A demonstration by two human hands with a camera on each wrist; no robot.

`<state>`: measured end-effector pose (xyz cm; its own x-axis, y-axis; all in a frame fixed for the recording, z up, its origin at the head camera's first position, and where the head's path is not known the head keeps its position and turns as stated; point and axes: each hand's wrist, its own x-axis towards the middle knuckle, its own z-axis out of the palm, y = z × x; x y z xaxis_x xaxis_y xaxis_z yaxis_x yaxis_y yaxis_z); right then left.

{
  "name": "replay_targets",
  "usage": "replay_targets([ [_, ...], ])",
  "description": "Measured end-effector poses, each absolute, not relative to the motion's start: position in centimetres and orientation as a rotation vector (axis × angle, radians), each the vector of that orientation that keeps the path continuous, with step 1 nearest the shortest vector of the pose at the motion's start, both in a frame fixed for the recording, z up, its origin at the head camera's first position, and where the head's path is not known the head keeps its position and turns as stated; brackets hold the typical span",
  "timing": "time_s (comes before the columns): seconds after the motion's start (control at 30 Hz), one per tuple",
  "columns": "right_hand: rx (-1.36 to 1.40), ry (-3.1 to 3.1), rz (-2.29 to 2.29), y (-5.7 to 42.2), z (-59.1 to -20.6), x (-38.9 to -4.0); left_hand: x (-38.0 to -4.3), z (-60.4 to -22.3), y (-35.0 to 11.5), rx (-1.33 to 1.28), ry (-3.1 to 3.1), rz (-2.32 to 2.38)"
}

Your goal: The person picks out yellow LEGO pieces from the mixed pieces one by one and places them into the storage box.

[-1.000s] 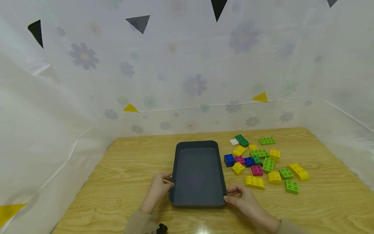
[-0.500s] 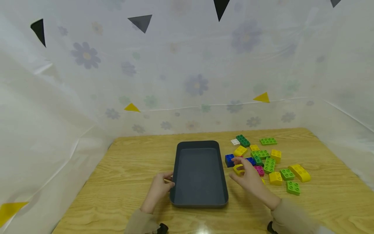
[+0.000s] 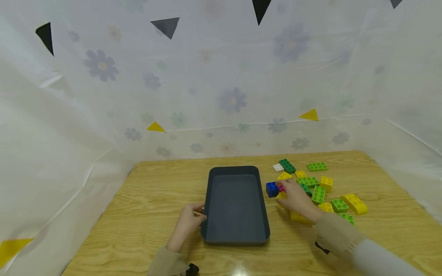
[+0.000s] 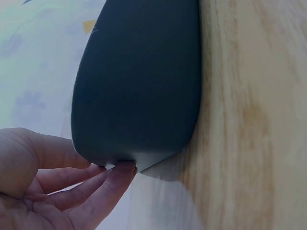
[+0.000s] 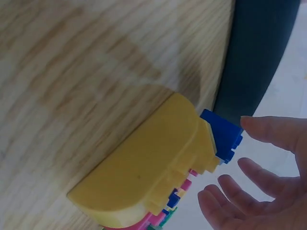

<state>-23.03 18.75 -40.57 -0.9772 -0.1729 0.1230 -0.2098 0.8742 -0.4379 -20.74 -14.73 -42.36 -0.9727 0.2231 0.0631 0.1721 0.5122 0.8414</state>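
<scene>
A dark grey rectangular tray [image 3: 236, 209] lies on the table. My left hand [image 3: 187, 224] grips its left side near the front corner; in the left wrist view, thumb and fingertips meet the edge of the tray [image 4: 139, 86]. Over the loose toy bricks to the right of the tray, my right hand [image 3: 297, 199] reaches with thumb and fingers apart. Closest to its fingertips are a blue brick [image 3: 271, 189], a magenta brick [image 3: 281, 188] and a yellow brick [image 3: 281, 195]. The right wrist view shows a curved yellow brick [image 5: 144, 163] beside the hand. Some bricks are hidden beneath it.
Several green and yellow bricks are scattered farther right, among them a light green one [image 3: 317, 166] and a curved yellow one [image 3: 354, 203]. A white brick [image 3: 277, 167] lies at the back. Floral sheeting [image 3: 231, 99] stands behind the wooden table [image 3: 162, 184].
My right hand has let go of the tray's front right corner and moved right and forward over the bricks. The left hand has stayed on the tray.
</scene>
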Motion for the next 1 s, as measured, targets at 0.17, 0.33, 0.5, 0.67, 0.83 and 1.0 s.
replay_targets([
  [0.17, 0.300, -2.987, 0.670, 18.58, -41.18, -23.57, -20.31, -41.61, -14.25, 0.247, 2.672, 1.457],
  [0.33, 0.274, -2.992, 0.669, 18.43, -41.43, -23.79, -20.36, -41.63, -14.22, 0.234, 2.682, 1.425],
  [0.5, 0.234, -3.004, 0.700, 18.33, -41.59, -23.73, -20.51, -41.83, -14.29, 0.242, 2.683, 1.428],
  [0.67, 0.192, -3.021, 0.710, 18.26, -41.61, -23.65, -20.47, -41.75, -14.29, 0.229, 2.674, 1.432],
  [0.83, 0.139, -3.055, 0.729, 18.31, -41.43, -23.58, -20.50, -41.71, -14.32, 0.219, 2.676, 1.433],
  [1.0, 0.063, -3.113, 0.726, 18.45, -41.32, -23.58, -20.53, -41.72, -14.37, 0.219, 2.679, 1.432],
])
